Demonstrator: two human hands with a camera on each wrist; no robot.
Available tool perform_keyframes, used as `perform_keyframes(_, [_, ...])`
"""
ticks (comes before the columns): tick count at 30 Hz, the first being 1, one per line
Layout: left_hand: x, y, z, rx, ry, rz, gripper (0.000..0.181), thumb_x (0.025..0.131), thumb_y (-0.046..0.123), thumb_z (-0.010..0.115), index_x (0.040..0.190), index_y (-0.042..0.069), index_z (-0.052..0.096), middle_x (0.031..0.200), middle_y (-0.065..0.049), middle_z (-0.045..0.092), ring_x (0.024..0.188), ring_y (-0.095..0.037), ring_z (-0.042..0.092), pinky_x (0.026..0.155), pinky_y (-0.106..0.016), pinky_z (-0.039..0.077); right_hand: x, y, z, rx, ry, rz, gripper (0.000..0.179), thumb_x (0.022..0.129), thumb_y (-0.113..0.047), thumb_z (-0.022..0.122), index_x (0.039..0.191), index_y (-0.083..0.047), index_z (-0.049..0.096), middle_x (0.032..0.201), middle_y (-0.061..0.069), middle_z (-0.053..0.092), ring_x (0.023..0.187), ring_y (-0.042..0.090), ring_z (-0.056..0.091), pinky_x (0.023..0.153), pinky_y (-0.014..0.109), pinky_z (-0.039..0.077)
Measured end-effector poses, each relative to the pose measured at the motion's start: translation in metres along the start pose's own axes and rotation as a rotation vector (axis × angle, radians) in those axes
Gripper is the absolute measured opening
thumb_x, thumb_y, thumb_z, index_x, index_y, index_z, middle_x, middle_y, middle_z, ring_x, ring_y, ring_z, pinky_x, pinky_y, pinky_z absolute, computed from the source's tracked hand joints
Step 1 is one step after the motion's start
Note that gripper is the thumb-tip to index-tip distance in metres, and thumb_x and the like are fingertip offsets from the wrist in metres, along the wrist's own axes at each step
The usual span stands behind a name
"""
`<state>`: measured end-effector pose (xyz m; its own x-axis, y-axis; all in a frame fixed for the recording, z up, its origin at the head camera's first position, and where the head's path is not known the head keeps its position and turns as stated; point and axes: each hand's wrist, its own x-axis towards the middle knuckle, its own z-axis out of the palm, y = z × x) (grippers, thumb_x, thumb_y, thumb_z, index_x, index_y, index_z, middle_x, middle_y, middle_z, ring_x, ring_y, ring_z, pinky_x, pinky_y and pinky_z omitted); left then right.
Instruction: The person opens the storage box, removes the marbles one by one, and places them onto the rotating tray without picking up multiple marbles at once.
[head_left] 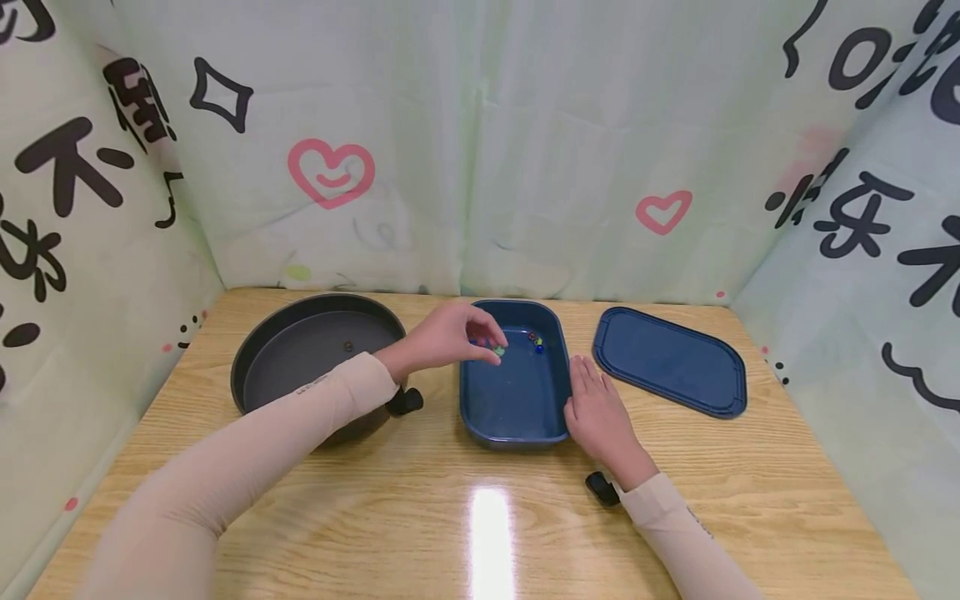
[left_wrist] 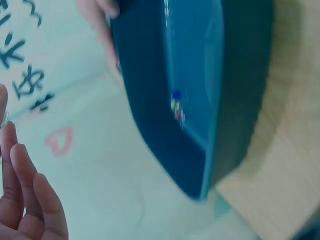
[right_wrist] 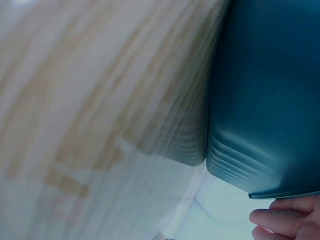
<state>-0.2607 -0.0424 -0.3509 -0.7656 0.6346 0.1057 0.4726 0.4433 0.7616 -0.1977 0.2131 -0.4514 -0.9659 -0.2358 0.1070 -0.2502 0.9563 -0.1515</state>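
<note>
My left hand (head_left: 459,335) is over the left side of a deep blue plastic box (head_left: 516,408), pinching a small clear, greenish glass marble (head_left: 499,351) between thumb and fingertips. In the left wrist view the same marble (left_wrist: 4,118) shows at the edge, mostly cut off. Several small coloured marbles (head_left: 536,342) lie on the box floor toward its far end. My right hand (head_left: 600,414) rests against the box's right side with straight fingers, its fingertips (right_wrist: 260,216) at the rim in the right wrist view.
A round dark pan (head_left: 292,367) stands on the left, with a small brown marble (head_left: 348,346) in it; my left forearm crosses over it. A flat blue lid (head_left: 671,361) lies to the right of the box. Printed curtains (head_left: 480,167) enclose the wooden table (head_left: 420,517).
</note>
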Motion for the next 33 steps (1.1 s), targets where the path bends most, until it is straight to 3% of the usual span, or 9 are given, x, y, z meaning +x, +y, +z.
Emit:
perform_keyframes(9, [-0.031,-0.024,-0.046,-0.034,0.201,-0.027,0.020,0.077,0.015,0.077,0.096,0.009,0.074,0.095,-0.008,0.072,0.087,-0.017,0.064,0.081,-0.034,0.052,0.000,0.000,-0.002,0.008,-0.010,0.002,0.056,0.095,-0.014,0.038,0.143,0.011,0.024,0.150,0.026,0.029,0.142,0.038,0.024,0.113,0.054,0.022])
perform_keyframes(17, [-0.052,-0.064,-0.081,-0.062,0.328,-0.123,0.025,0.082,0.020,0.073,0.105,0.010,0.072,0.103,-0.008,0.070,0.087,-0.008,0.062,0.079,-0.026,0.051,0.000,0.000,-0.001,0.007,-0.005,0.003,0.056,0.095,-0.013,0.039,0.143,0.011,0.025,0.149,0.026,0.030,0.141,0.038,0.024,0.113,0.054,0.023])
perform_keyframes(25, [-0.064,-0.115,-0.099,-0.127,0.472,-0.274,0.029,0.082,0.021,0.072,0.109,0.008,0.070,0.098,-0.002,0.070,0.081,0.000,0.060,0.075,-0.023,0.052,0.001,0.001,-0.001,0.006,-0.004,-0.002,0.056,0.094,-0.012,0.040,0.143,0.012,0.025,0.149,0.026,0.030,0.141,0.038,0.025,0.112,0.054,0.024])
perform_keyframes(30, [-0.074,-0.139,-0.106,-0.158,0.512,-0.335,0.033,0.084,0.021,0.071,0.112,0.005,0.068,0.092,0.012,0.068,0.080,0.004,0.059,0.076,-0.019,0.050,0.001,0.001,-0.001,0.009,-0.007,-0.004,0.056,0.094,-0.012,0.040,0.142,0.012,0.025,0.149,0.026,0.030,0.141,0.039,0.024,0.112,0.054,0.024])
perform_keyframes(33, [-0.080,-0.149,-0.107,-0.147,0.521,-0.377,0.037,0.085,0.020,0.069,0.116,0.001,0.065,0.087,0.021,0.063,0.079,0.007,0.056,0.083,-0.027,0.051,0.001,0.001,0.000,0.014,-0.012,0.001,0.056,0.094,-0.012,0.039,0.143,0.012,0.024,0.149,0.026,0.030,0.141,0.038,0.024,0.113,0.054,0.023])
